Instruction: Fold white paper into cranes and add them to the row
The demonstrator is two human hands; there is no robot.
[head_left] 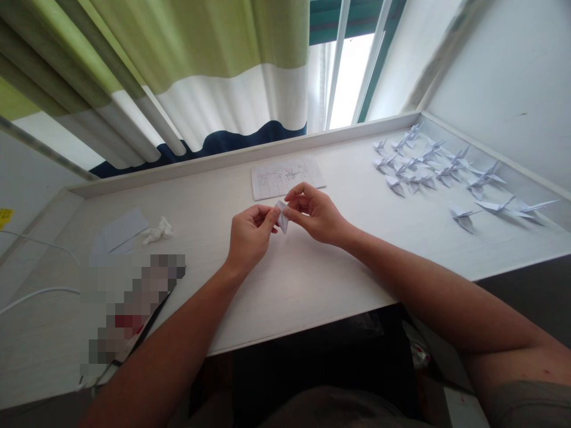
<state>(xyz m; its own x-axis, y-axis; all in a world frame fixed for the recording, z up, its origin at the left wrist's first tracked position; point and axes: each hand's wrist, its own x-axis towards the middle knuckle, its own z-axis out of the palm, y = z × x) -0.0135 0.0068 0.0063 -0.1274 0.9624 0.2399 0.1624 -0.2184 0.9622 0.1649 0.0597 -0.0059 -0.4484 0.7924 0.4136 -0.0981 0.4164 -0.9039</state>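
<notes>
A small folded piece of pale paper [282, 216] is held just above the white table [289, 279], pinched between both hands. My left hand [248, 238] grips its left side with thumb and fingers closed. My right hand [314, 213] pinches its right side from above, fingers curled. Several finished paper cranes [428, 167] lie in rows at the far right of the table.
A printed sheet [285, 177] lies beyond my hands. At the left are flat paper sheets [120, 229], a crumpled paper scrap [157, 230], a blurred-out object [129, 297] and white cables [31, 294]. A curtain [178, 77] and a window [352, 71] stand behind the table.
</notes>
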